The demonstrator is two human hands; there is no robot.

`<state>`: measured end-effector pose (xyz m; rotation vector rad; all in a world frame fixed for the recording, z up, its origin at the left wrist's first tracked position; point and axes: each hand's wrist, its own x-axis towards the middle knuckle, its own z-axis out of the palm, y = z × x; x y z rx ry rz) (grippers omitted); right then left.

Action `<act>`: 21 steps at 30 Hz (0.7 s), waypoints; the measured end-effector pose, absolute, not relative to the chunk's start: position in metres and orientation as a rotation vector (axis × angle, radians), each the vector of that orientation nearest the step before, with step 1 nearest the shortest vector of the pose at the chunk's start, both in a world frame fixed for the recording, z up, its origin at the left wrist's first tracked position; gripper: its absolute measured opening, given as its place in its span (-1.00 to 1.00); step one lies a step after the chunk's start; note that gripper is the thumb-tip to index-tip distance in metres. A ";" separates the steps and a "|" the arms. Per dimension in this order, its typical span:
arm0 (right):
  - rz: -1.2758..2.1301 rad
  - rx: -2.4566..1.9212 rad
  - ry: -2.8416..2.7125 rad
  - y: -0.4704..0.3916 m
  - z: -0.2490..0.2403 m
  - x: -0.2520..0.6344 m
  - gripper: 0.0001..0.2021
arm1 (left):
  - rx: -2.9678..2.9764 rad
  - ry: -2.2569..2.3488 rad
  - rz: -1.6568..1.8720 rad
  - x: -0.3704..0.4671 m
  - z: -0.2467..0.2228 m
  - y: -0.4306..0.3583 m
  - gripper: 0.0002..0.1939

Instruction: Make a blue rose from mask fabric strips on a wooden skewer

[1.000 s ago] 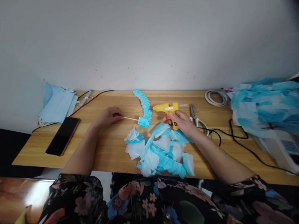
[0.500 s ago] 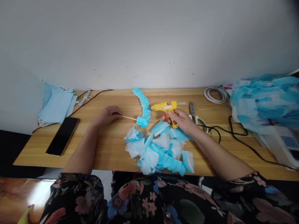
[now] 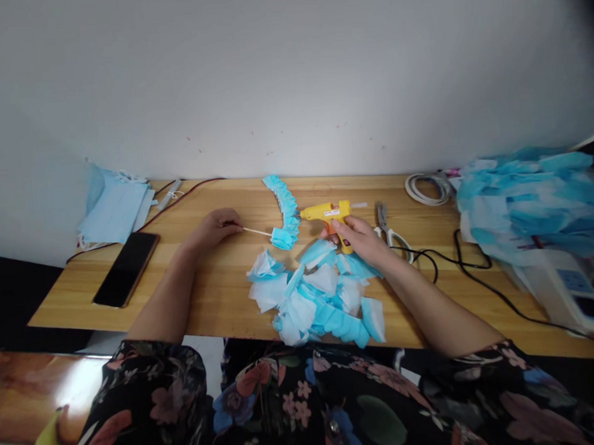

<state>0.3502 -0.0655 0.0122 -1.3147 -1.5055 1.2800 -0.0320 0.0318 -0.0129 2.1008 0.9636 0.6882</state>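
Left of centre, my left hand [image 3: 216, 229] pinches the end of a thin pale stick [image 3: 256, 232]. The stick's other end meets the lower end of a curved, pleated blue strip [image 3: 288, 213]. My right hand [image 3: 355, 235] is wrapped round the handle of a yellow glue gun [image 3: 326, 211], whose nozzle points left and reaches the strip's right edge; whether it touches is too small to tell. A clear glue stick [image 3: 358, 205] sticks out of its back. Nearer me lies a loose pile of blue and white fabric pieces [image 3: 305, 298].
Scissors [image 3: 384, 221] lie right of the gun, beside a black cable [image 3: 484, 282] and a coiled white cable [image 3: 427, 189]. A blue fabric heap [image 3: 535, 200] is far right. Masks [image 3: 114, 209] and a phone [image 3: 126, 270] lie left on the wooden table [image 3: 222, 306].
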 end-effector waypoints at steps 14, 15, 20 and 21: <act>1.408 -1.055 -1.175 -0.030 0.106 0.370 -0.68 | 2.075 1.062 0.681 -0.032 -0.011 0.029 -0.73; 1.368 -1.046 -1.212 -0.027 0.122 0.373 -0.67 | 2.080 1.062 0.668 -0.033 -0.013 0.030 -0.73; 1.135 -1.087 -1.265 -0.023 0.162 0.377 -0.56 | 2.117 1.052 0.635 -0.038 -0.017 0.036 -0.74; 1.155 -1.074 -1.262 -0.024 0.156 0.376 -0.57 | 2.118 1.047 0.640 -0.038 -0.017 0.036 -0.75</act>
